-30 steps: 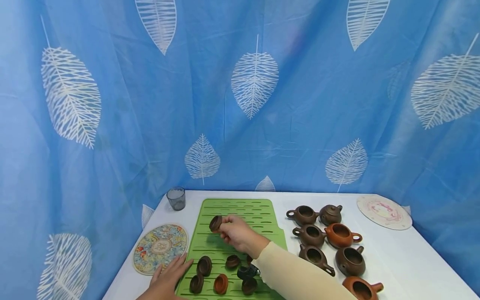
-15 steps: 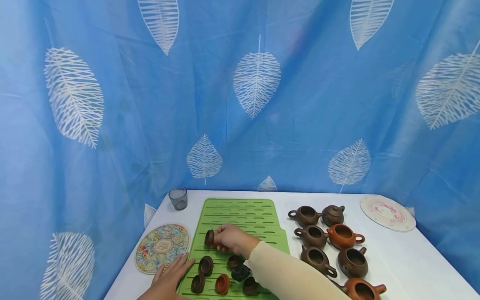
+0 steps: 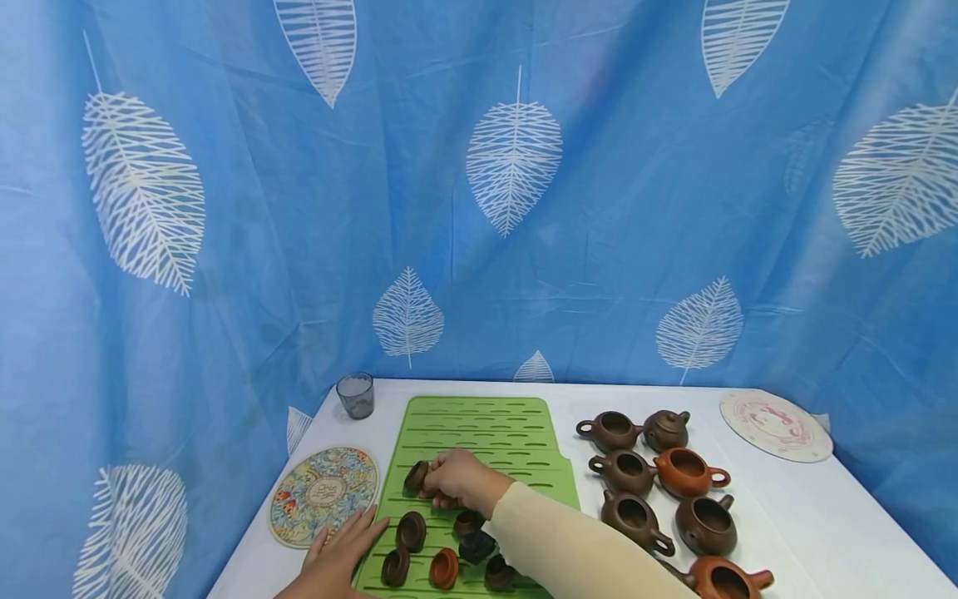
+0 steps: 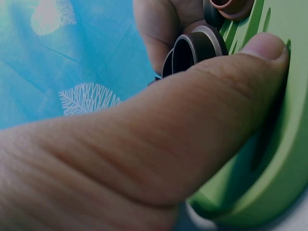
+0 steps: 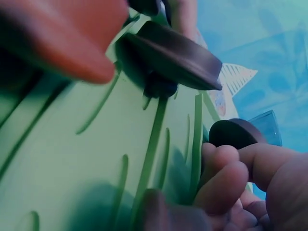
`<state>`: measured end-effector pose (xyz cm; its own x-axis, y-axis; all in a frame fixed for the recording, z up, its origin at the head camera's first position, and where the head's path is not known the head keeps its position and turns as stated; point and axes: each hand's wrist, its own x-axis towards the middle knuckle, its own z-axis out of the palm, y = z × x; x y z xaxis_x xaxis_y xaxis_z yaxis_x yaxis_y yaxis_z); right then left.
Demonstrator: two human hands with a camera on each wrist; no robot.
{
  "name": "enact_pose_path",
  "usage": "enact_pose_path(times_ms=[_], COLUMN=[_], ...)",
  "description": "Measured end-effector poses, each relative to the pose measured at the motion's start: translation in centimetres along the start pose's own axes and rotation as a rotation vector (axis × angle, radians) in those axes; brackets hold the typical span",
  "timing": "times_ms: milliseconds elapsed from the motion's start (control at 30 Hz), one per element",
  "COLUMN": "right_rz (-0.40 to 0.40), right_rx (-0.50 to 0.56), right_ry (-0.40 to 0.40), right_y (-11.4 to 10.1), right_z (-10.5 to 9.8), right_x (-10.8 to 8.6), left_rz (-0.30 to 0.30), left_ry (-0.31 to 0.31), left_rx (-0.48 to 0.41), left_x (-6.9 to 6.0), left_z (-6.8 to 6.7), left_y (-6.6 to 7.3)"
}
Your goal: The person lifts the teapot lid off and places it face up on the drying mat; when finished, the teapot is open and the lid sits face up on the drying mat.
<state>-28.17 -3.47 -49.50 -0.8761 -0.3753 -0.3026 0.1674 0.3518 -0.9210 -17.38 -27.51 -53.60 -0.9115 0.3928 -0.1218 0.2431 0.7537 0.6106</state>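
Note:
In the head view my right hand (image 3: 460, 481) pinches a dark brown teapot lid (image 3: 415, 478) above or on the left part of the green slotted mat (image 3: 479, 426); whether the lid touches is unclear. The right wrist view shows that lid (image 5: 236, 134) at the fingertips. My left hand (image 3: 340, 551) rests on the mat's left edge, its thumb (image 4: 231, 86) lying on the green rim in the left wrist view. Closer to me on the mat lie several more lids: brown ones (image 3: 411, 531) and an orange-brown one (image 3: 444, 568). The right forearm partly covers others.
Several brown and orange-brown teapots (image 3: 624, 472) stand right of the mat, most without lids. A patterned round plate (image 3: 325, 495) lies on the left, and a grey glass (image 3: 356, 396) stands behind it. A pink-and-white plate (image 3: 774, 426) lies at the far right.
My right hand has moved the brown lid toward me and slightly left, down nearer the other lids, and has tilted it. The left hand stays at the mat's edge.

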Motion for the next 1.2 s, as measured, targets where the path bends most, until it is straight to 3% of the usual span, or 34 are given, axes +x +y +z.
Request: enact_pose_path(times_ms=[567, 867, 1200], right_rz=[-0.034, -0.082, -0.12], right_rx=[0.048, 0.139, 0.103], right_ry=[-0.001, -0.028, 0.027], right_y=[0.0, -0.6, -0.6], right_z=[-1.7, -4.5, -9.4], right_x=[-1.9, -3.1, -4.4], left_rz=[-0.001, -0.039, -0.005], left_ry=[-0.021, -0.036, -0.03], left_rx=[-0.013, -0.017, -0.041], left_x=[0.6, 0.9, 0.5], left_z=[0.1, 0.3, 0.2], left_y=[-1.0, -2.0, -1.1])
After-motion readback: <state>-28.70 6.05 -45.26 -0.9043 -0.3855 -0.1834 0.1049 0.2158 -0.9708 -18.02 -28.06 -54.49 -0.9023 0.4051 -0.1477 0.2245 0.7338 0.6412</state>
